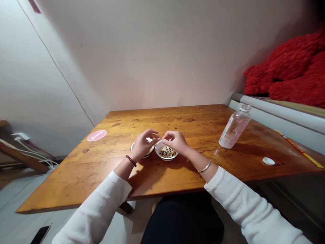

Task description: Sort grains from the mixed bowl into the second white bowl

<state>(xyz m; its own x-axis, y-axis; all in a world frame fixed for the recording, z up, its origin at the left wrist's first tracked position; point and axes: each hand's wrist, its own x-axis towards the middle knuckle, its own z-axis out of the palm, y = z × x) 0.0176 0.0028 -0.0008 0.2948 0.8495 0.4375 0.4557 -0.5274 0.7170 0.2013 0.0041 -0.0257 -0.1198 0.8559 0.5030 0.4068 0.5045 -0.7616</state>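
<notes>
Pieces (169,153), small, round and bead-like in mixed cream, black and a few other tones, lie across the bottom of a white round bowl with a dark rim (157,149) in the head view, below the right hand (176,140), on a glossy brown wooden table (200,123). Just beside it, to the left, stands a second white round bowl (133,145), largely hidden by the left hand (143,144); a little pale content shows past that hand, but not how much. The right thumb and forefinger are brought together above the far side of the first bowl, while the left thumb reaches towards them with its forefinger apart; whether a piece sits between any fingertips is too small to tell. As for progress, I judge the handling to be under way rather than finished: the first bowl's pieces are plentiful and mixed in colour, and what the second bowl already has cannot be counted. Well apart on the right, a clear plastic bottle with pink print (235,127) stands untouched, and a small white round cap (268,161) lies near the table's edge
</notes>
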